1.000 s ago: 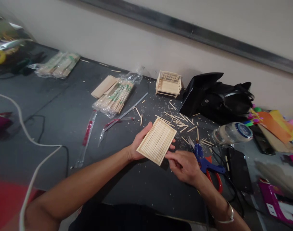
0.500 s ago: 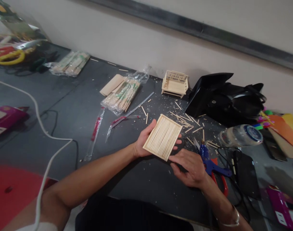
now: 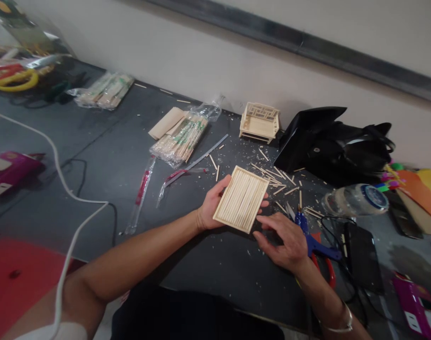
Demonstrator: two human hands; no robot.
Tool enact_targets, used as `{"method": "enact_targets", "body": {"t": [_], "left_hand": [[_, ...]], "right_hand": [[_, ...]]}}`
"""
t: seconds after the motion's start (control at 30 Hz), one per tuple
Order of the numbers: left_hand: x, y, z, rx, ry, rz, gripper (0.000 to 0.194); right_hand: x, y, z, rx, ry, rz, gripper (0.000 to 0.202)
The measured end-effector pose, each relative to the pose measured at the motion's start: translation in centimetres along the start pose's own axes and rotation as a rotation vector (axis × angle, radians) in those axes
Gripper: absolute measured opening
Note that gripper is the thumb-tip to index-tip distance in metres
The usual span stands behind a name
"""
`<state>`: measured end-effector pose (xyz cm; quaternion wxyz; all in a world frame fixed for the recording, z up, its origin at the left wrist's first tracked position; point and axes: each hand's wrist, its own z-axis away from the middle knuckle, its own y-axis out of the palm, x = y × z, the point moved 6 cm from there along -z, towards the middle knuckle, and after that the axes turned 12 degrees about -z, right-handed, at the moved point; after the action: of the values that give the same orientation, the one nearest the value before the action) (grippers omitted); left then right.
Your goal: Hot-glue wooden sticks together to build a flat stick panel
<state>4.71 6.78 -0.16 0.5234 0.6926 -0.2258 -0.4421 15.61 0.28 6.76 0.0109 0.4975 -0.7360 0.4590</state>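
Observation:
A rectangular panel of pale wooden sticks (image 3: 241,198), edged with a raised stick frame, rests tilted in my left hand (image 3: 210,205). The thumb shows along its left side and fingertips come out past its right edge; the palm beneath is hidden. Just off the panel's lower right corner is my right hand (image 3: 285,240), thumb and fingers apart, holding nothing. Beside that hand lie a blue glue gun (image 3: 312,241) and red-handled scissors (image 3: 329,271), partly covered by it. Cut stick pieces (image 3: 272,174) are scattered beyond the panel.
At the wall stands a small stick-built bench (image 3: 260,123), with a black bag (image 3: 332,141) to its right. Plastic-wrapped sticks (image 3: 183,137) lie further left. A clear jar (image 3: 355,199) and a phone (image 3: 364,257) are on the right. A white cable (image 3: 57,165) crosses the left side.
My right hand has drawn slightly away from the panel's lower corner, and its fingers have spread. The panel stays in my left hand, shifted a little to the right in view.

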Motion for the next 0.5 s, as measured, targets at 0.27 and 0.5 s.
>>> {"method": "enact_targets", "body": {"t": [0.27, 0.5], "left_hand": [[0.05, -0.27, -0.08, -0.018, 0.005, -0.057, 0.075], [0.04, -0.01, -0.07, -0.011, 0.002, -0.054, 0.074]], "right_hand": [[-0.77, 0.19, 0.47, -0.007, 0.065, 0.088, 0.039], [-0.61, 0.8, 0.69, 0.069, 0.016, 0.089, 0.036]]}}
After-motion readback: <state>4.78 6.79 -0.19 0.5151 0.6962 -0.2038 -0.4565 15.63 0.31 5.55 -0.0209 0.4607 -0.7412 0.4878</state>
